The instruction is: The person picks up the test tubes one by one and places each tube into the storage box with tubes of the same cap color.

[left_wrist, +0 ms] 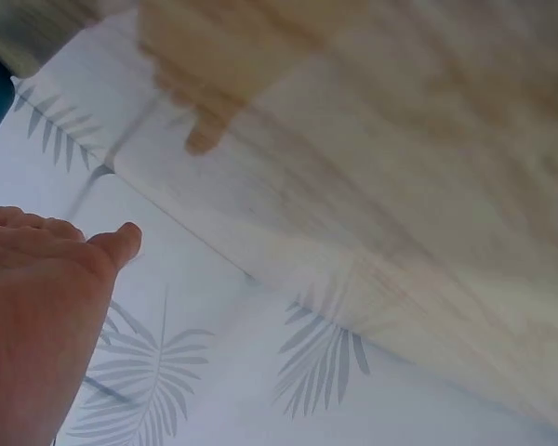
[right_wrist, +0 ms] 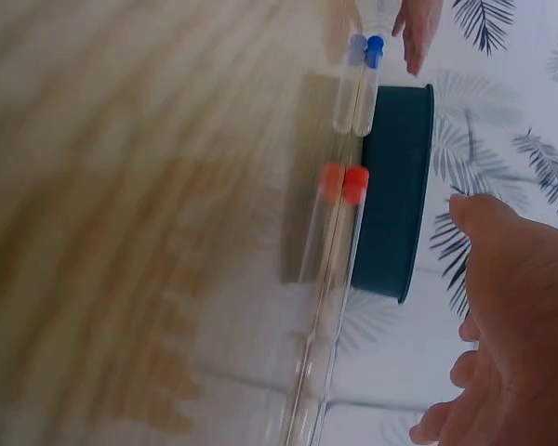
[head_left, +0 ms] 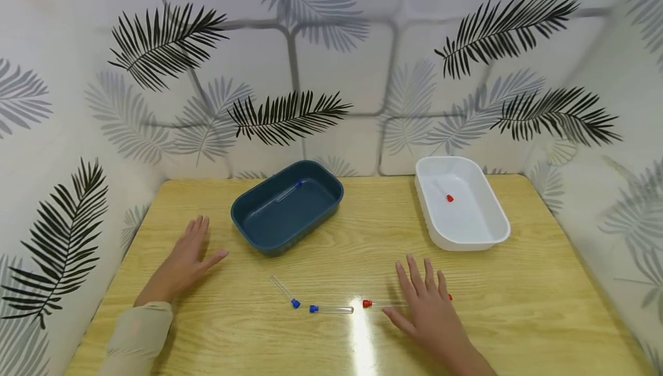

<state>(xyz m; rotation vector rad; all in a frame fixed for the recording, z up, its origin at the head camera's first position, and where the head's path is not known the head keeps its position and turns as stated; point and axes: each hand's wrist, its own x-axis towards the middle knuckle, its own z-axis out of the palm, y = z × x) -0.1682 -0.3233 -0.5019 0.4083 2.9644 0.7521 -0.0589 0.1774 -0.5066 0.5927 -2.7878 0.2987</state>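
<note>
My left hand hovers by the left side of the table with fingers straight and thumb spread, holding nothing. My right hand spreads its fingers above a red-capped test tube, apart from it in the right wrist view. Beyond that hand shows the red cap of another tube, mostly hidden. Two clear test tubes with blue caps lie in the middle: a slanted tube and a level tube. One blue-capped tube lies in the dark teal tray; one red-capped tube lies in the white tray.
The dark teal tray stands slanted at the back, left of centre. At the back right is the white tray. Leaf-patterned sheeting encloses the wooden table at the back and both sides.
</note>
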